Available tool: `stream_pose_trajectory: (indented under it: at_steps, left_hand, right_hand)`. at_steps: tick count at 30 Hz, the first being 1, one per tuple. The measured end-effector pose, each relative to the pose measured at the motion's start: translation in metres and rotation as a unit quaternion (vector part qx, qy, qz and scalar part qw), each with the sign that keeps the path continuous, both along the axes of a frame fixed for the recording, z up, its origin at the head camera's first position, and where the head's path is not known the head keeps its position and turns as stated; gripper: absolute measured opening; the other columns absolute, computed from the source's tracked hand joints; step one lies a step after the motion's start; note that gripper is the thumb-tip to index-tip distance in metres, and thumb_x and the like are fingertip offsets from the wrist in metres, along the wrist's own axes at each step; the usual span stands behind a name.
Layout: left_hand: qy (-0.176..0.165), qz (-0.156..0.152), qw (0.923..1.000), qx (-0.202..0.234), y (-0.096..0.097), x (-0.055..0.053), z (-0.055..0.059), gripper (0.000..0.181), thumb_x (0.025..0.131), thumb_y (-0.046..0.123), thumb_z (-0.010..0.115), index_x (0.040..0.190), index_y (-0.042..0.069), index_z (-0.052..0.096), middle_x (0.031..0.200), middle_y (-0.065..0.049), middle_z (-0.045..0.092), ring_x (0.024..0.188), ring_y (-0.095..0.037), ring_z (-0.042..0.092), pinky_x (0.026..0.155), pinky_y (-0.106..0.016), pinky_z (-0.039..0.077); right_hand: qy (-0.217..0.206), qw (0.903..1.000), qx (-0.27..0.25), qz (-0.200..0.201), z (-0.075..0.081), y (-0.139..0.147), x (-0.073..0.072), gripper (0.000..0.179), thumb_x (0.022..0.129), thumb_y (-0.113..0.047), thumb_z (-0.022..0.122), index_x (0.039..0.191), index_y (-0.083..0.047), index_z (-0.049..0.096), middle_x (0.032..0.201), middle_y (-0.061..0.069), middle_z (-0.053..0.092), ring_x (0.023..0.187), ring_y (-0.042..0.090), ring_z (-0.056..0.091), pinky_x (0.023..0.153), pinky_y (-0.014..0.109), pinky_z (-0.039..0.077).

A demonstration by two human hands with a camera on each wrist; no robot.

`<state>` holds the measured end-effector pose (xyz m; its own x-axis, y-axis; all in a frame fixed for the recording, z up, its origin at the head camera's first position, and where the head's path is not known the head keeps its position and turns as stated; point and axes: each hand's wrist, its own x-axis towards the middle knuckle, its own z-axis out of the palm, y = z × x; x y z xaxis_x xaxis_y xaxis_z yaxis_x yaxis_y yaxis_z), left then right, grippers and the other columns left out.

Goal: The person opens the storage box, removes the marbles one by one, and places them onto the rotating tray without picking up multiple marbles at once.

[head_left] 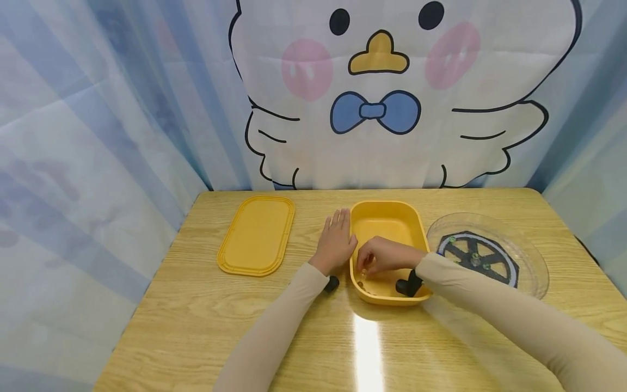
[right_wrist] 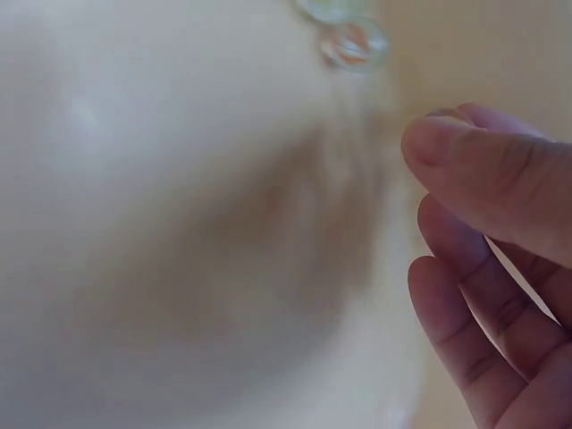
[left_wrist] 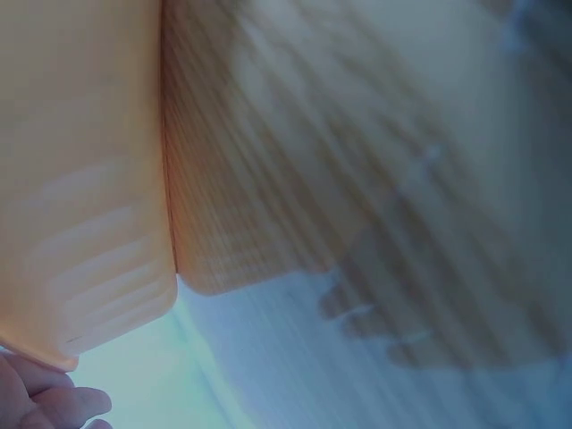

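Wooden table (head_left: 171,326), pale grain. On it: flat yellow lid (head_left: 257,235) left, yellow tub (head_left: 387,223) mid, clear round plate (head_left: 537,275) right.

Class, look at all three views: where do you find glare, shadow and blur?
Head view: a white streak of glare on the table, in front of the tub; left wrist view: hazy overall, with a dark, finger-shaped shadow; right wrist view: a broad, soft shadow, the marbles blurred, the right hand clearer.
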<state>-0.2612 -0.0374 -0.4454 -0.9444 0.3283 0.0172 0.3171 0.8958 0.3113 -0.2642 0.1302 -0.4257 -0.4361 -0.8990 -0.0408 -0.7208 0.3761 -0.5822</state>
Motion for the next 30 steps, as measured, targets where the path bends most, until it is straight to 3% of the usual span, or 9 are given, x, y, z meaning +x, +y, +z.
stream_pose_trajectory:
  at_steps: [9,17,25,30]
  left_hand:
    - [-0.002,0.002,1.0000,-0.008,0.001,-0.001,-0.002,0.062,0.100,0.028,0.033,0.151,0.003,0.008,0.158,-0.011,0.014,0.148,-0.023,0.008,0.121,-0.040,0.007]
    - [-0.004,-0.002,1.0000,-0.001,0.001,0.000,-0.003,0.062,0.101,0.027,0.033,0.151,0.003,0.007,0.159,-0.012,0.013,0.148,-0.023,0.007,0.121,-0.040,0.006]
    - [-0.001,-0.004,1.0000,0.004,0.000,0.000,-0.004,0.062,0.101,0.027,0.033,0.151,0.003,0.006,0.158,-0.013,0.013,0.148,-0.024,0.007,0.121,-0.040,0.007]
    - [-0.004,-0.004,1.0000,0.004,-0.001,0.000,-0.002,0.062,0.101,0.027,0.033,0.151,0.003,0.005,0.158,-0.013,0.013,0.148,-0.024,0.006,0.121,-0.040,0.007]
  right_hand:
    - [0.012,0.9995,-0.008,-0.030,0.025,0.023,-0.001,0.012,0.076,-0.002,0.074,0.088,-0.006,0.074,0.086,0.001,0.072,0.079,0.012,0.065,0.074,0.026,0.056]
    - [0.008,0.9949,0.006,-0.100,0.045,0.053,0.001,0.015,0.078,-0.003,0.072,0.091,-0.010,0.075,0.091,-0.002,0.071,0.083,0.012,0.064,0.079,0.038,0.056]
    - [0.043,0.9833,0.009,-0.176,0.064,0.089,0.011,0.018,0.078,-0.004,0.072,0.089,-0.018,0.074,0.092,-0.003,0.070,0.083,0.013,0.063,0.078,0.038,0.056]
    - [0.063,0.9747,0.008,-0.214,0.070,0.116,0.020,0.017,0.080,-0.006,0.072,0.091,-0.018,0.073,0.095,-0.004,0.069,0.083,0.009,0.064,0.074,0.027,0.056]
